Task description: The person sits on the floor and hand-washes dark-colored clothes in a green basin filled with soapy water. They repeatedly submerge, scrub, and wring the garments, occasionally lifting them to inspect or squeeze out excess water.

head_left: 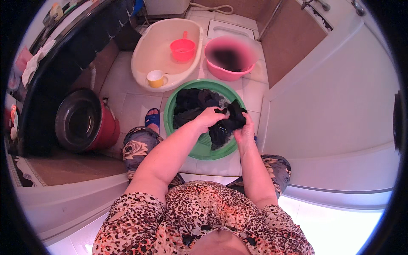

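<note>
Black cloth [233,120] bunched between left hand [208,117] and right hand [245,129], fingers [219,115] of both clamped on it (lower end inside the green basin [169,108]).

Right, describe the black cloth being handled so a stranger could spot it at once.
Start at the round green basin on the tiled floor. Over its right half, the left hand and right hand grip a bunched black cloth. Unlike the dark laundry lying to its left, this piece is held in both hands.
</note>
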Available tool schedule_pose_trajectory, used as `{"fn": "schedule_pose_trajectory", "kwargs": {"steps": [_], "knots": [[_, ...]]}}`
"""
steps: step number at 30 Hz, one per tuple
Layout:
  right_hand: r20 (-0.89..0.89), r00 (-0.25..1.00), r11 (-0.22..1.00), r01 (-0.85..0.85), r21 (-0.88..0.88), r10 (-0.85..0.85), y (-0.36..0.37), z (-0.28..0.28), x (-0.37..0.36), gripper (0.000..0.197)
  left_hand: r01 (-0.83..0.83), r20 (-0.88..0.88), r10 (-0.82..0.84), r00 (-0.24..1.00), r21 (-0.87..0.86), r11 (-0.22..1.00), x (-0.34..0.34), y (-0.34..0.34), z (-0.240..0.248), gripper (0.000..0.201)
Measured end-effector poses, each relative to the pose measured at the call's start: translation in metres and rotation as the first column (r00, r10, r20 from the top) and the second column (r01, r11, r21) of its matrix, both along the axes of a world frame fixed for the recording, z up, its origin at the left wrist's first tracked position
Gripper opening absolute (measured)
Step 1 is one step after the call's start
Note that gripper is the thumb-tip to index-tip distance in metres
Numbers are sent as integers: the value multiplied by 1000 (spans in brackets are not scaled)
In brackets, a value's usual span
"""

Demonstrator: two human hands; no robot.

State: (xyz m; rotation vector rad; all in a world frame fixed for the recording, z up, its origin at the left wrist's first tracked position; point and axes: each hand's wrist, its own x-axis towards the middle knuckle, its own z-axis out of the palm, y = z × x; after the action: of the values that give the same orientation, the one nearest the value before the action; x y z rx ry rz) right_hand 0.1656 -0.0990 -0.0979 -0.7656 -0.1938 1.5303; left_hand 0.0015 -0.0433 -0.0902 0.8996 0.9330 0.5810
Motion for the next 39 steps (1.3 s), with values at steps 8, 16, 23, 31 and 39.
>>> {"fn": "schedule_pose_trajectory", "kwargs": {"steps": [8, 16, 23, 31, 39], "knots": [[142, 989, 983, -67, 171, 43, -10, -18, -12, 45, 342, -410, 303, 860, 905, 254, 30, -62, 69, 33], [-6, 992, 946, -122, -301, 126, -23, -1, -65, 37, 327, -470, 445, 763, 873, 362, 23, -35, 36, 34], [310, 951, 1000, -19, 10, 15, -29, -58, -24, 45, 472, -522, 301, 798, 852, 226, 42, -70, 60, 33], [81, 991, 890, -62, -452, 110, -18, -37, -50, 34, 377, -608, 440, 661, 776, 506, 17, -5, -3, 42], [120, 975, 764, 219, -607, -184, -23, -115, -14, 38, 275, -778, 302, 550, 511, 814, 41, 54, -80, 48]]}}
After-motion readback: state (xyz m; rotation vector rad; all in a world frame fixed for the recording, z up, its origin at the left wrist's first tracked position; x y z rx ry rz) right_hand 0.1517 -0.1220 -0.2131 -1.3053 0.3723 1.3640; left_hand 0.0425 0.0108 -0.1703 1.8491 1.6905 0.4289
